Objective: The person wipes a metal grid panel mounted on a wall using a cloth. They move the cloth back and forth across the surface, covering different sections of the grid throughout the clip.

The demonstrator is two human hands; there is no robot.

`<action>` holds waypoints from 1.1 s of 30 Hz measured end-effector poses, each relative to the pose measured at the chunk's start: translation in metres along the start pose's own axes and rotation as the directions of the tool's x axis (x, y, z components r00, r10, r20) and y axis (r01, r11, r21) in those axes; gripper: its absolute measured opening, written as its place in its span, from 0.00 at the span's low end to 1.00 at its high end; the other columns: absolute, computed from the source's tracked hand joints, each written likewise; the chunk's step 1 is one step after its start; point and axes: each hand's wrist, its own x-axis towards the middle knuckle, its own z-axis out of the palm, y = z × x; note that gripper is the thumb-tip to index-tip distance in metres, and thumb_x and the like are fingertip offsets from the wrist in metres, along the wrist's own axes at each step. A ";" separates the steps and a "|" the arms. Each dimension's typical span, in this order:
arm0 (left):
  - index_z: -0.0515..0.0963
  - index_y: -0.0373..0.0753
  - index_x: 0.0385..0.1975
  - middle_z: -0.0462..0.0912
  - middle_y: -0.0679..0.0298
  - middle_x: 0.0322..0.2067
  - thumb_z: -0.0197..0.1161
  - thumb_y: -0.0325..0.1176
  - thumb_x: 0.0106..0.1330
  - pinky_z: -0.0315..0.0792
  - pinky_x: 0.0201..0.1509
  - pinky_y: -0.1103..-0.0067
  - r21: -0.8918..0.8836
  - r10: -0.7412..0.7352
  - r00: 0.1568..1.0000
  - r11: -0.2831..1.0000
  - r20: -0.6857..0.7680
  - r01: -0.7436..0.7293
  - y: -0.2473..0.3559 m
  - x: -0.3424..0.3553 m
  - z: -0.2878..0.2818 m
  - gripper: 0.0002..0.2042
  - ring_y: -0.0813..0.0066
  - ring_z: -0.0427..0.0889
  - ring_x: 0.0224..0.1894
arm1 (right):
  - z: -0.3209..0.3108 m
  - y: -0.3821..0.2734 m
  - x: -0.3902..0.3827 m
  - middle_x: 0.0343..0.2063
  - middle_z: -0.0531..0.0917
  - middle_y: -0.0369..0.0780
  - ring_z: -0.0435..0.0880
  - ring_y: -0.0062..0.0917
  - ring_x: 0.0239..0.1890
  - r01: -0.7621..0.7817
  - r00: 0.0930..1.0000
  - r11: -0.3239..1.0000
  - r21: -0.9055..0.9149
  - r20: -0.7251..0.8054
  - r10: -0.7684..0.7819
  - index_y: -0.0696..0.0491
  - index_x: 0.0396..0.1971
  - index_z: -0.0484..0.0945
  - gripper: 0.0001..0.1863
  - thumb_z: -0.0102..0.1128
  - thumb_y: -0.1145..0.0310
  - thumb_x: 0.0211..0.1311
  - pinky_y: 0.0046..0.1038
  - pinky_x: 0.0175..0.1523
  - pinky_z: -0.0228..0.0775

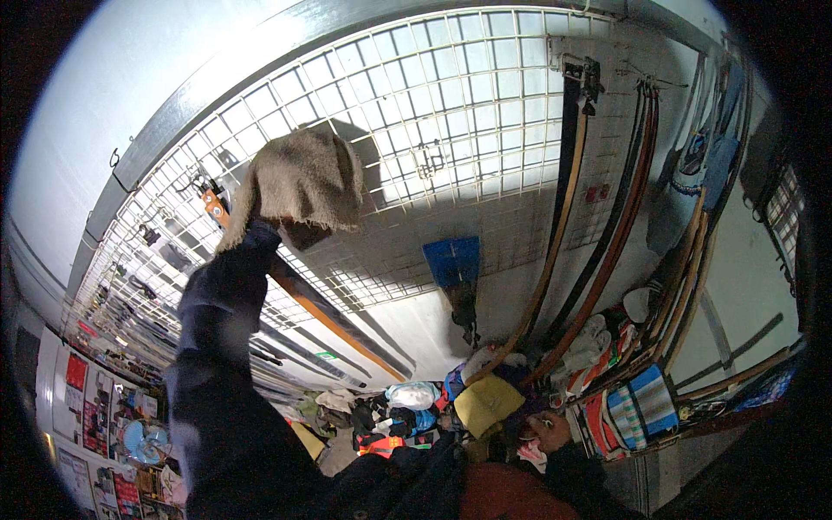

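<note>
Cloth (305,173), brown and frayed along its hem, drapes over the raised left hand (303,232), in front of the left half of a white wire grid (496,104), between its upper and lower edges. From my remote seat I cannot tell whether it touches the wires. The left fingers are hidden beneath it, so I cannot say how they are closed. The right hand (549,429) is low, below the grid's bottom edge, its fingers partly curled near a yellow pad (490,406); whether they hold anything, I cannot tell.

To manage this well, I would gather the loose hem so it does not snag, keep any pressure flat and light, and steer clear of the hanging goods.

Counted: one brown cloth, two hands, one grid, one yellow pad, one blue flat-headed tool (452,262), one orange-brown strip (325,318) and one folded striped bundle (641,407). The straps (641,165) and the heap of clothing (412,395) overlap too much to count.
</note>
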 end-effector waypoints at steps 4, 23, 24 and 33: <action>0.72 0.34 0.59 0.76 0.51 0.57 0.55 0.30 0.69 0.69 0.63 0.68 -0.121 -0.166 0.972 0.982 -0.165 0.147 0.044 -0.028 0.018 0.19 0.54 0.74 0.58 | -0.028 0.006 0.005 0.32 0.84 0.41 0.80 0.26 0.28 0.424 0.899 0.501 -0.754 0.288 -0.329 0.57 0.45 0.80 0.14 0.63 0.62 0.69 0.36 0.27 0.76; 0.66 0.38 0.64 0.71 0.55 0.62 0.55 0.40 0.74 0.66 0.68 0.67 -0.991 -0.329 0.940 -0.125 0.095 0.056 0.174 -0.054 0.001 0.23 0.59 0.70 0.64 | -0.005 0.024 0.051 0.28 0.82 0.41 0.83 0.32 0.28 0.004 0.969 0.877 -0.481 0.219 0.116 0.55 0.42 0.78 0.16 0.68 0.58 0.64 0.40 0.25 0.75; 0.66 0.38 0.65 0.70 0.54 0.63 0.55 0.41 0.74 0.64 0.68 0.68 -0.706 -0.181 0.983 0.692 0.033 0.151 0.170 -0.055 0.009 0.24 0.59 0.68 0.65 | -0.010 0.024 0.055 0.27 0.82 0.41 0.83 0.32 0.28 -0.164 0.959 0.937 -0.309 0.173 0.225 0.55 0.41 0.78 0.15 0.67 0.59 0.66 0.40 0.25 0.75; 0.72 0.36 0.57 0.77 0.52 0.55 0.49 0.35 0.76 0.77 0.57 0.67 -0.952 -0.410 0.904 0.305 -0.121 0.011 0.201 -0.008 0.065 0.16 0.58 0.79 0.53 | -0.027 0.008 0.069 0.38 0.84 0.46 0.86 0.38 0.36 -0.573 0.732 0.791 0.215 0.568 0.376 0.55 0.53 0.77 0.15 0.54 0.63 0.74 0.46 0.42 0.86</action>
